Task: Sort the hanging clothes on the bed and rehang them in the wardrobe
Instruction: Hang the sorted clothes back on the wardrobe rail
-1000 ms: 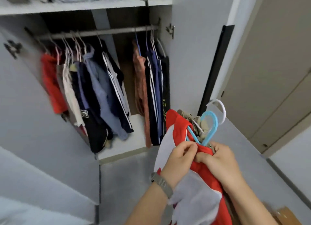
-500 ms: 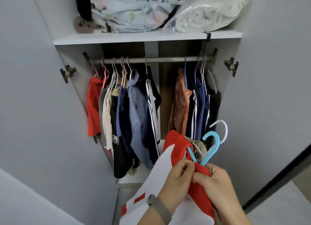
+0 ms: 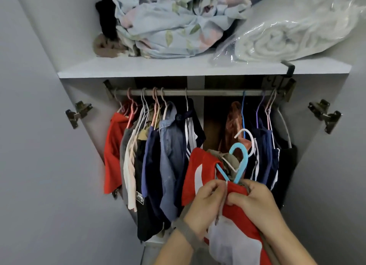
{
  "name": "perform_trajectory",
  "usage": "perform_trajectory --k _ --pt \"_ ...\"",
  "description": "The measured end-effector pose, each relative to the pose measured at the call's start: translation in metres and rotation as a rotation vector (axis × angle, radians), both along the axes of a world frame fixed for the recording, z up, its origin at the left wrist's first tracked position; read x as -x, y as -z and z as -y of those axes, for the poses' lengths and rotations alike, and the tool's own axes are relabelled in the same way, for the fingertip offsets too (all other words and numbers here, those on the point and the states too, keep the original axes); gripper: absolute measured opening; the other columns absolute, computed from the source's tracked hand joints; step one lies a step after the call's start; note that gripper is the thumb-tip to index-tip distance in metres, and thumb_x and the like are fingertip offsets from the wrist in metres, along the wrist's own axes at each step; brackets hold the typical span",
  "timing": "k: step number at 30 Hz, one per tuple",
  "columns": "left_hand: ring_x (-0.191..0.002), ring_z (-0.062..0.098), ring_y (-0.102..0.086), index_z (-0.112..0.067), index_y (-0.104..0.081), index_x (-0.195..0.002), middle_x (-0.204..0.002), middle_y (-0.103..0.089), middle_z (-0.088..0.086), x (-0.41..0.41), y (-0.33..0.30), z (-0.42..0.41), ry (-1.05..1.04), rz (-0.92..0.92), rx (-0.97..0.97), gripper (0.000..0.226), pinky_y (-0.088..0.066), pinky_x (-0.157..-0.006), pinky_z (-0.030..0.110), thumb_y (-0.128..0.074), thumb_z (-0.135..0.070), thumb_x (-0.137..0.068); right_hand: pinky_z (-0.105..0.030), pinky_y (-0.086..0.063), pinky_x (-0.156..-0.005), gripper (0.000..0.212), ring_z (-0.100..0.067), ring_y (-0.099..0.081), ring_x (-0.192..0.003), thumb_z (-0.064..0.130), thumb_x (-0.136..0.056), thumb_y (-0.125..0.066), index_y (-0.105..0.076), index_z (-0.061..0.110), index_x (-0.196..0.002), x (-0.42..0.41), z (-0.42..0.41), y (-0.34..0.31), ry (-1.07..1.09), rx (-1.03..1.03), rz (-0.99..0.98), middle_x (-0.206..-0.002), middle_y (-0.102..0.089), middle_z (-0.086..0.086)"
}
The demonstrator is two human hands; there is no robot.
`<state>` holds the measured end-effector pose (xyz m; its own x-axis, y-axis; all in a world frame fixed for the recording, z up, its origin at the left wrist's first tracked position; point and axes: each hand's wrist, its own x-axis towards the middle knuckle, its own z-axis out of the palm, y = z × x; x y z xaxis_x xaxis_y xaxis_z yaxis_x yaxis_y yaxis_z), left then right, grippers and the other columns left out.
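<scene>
My left hand and right hand are brought close together in front of my chest, both pinching the neckline of a red and white garment. Fingers of each hand are curled into the cloth, so neither hand is spread. The grip is placed there, in my judgement, to square the collar on its blue hanger, whose hook stands just above my knuckles, upright and free for hooking.

A second, white hanger rises behind the blue one, carrying an olive garment bunched between the two hooks. I appear to be carrying more than one item in the same bundle; exactly how the olive piece is supported I cannot tell.

Above and beyond the hands runs the wardrobe rail. Clothes hang in a group up and left of my hands and another group up and right. The gap between them lies directly above the hooks, which looks the likely hanging spot.

The shelf above the rail holds floral bedding and a bagged white blanket.
</scene>
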<state>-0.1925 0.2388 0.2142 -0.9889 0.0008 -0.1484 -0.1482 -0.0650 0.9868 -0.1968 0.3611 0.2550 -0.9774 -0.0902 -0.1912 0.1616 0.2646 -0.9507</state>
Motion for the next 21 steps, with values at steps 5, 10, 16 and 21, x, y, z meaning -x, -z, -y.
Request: perform_trajectory --k 5,10,16,21 --pt "-0.089 0.014 -0.062 -0.018 -0.067 -0.097 -0.091 -0.067 0.002 0.074 -0.019 0.009 0.171 -0.059 0.008 0.023 -0.050 -0.089 0.034 -0.044 -0.022 -0.098 -0.023 -0.042 -0.048 0.032 -0.010 -0.053 -0.045 -0.009 -0.066 -0.067 -0.063 0.017 -0.049 0.063 0.004 -0.019 0.074 -0.013 -0.082 -0.048 -0.058 0.000" --pt "-0.078 0.004 -0.057 -0.014 -0.064 -0.103 -0.087 -0.059 -0.008 0.156 -0.039 0.035 0.229 -0.255 0.316 0.021 -0.048 -0.074 0.018 -0.046 -0.020 -0.095 -0.031 -0.045 -0.056 0.019 -0.016 -0.055 -0.049 -0.006 -0.064 -0.068 -0.066 0.011 -0.057 0.115 0.004 -0.025 0.212 -0.087 -0.139 -0.053 -0.062 -0.011" --pt "-0.114 0.031 -0.042 -0.023 -0.033 -0.128 -0.130 -0.037 0.009 0.265 -0.011 0.099 -0.206 -0.150 1.393 0.048 -0.044 -0.084 0.041 -0.047 -0.040 -0.086 -0.033 -0.048 -0.056 0.010 -0.015 -0.058 -0.048 -0.001 -0.063 -0.070 -0.065 0.007 -0.061 0.142 0.021 0.012 0.236 -0.257 -0.084 -0.052 -0.063 -0.004" --pt "-0.123 0.035 -0.042 -0.032 0.000 -0.148 -0.148 -0.025 0.015 0.321 0.016 0.128 0.102 0.110 1.456 0.064 -0.043 -0.087 0.041 -0.037 -0.029 -0.096 -0.026 -0.042 -0.049 0.013 -0.012 -0.053 -0.044 -0.001 -0.065 -0.069 -0.060 0.005 -0.058 0.176 0.043 0.028 0.235 -0.240 -0.078 -0.048 -0.058 -0.005"
